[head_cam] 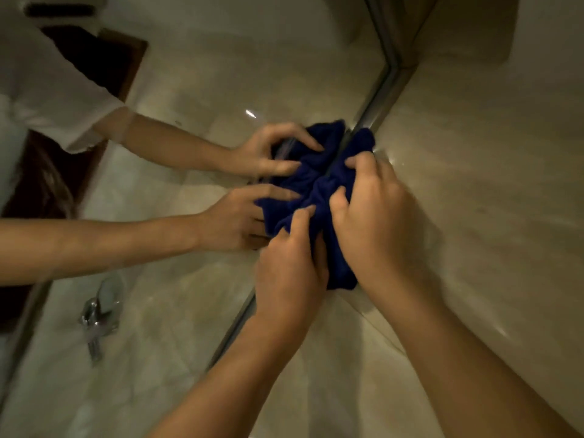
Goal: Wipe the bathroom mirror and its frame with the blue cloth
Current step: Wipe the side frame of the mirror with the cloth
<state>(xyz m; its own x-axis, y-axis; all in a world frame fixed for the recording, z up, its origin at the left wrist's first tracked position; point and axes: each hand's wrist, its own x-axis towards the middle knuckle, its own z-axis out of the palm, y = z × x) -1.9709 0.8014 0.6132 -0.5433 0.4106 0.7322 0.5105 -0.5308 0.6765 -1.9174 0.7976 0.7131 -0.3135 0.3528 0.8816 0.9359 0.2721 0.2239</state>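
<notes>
Mirror frame under bunched blue cloth, both hands on it.

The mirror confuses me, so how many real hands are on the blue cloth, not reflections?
2: the left hand grips the blue cloth low, the right hand beside it, at the mirror frame.

I find no legible text, label, brand, number or sign anywhere in my head view. The picture is dim and motion-blurred, and I can read no markings on any surface in it.
</notes>
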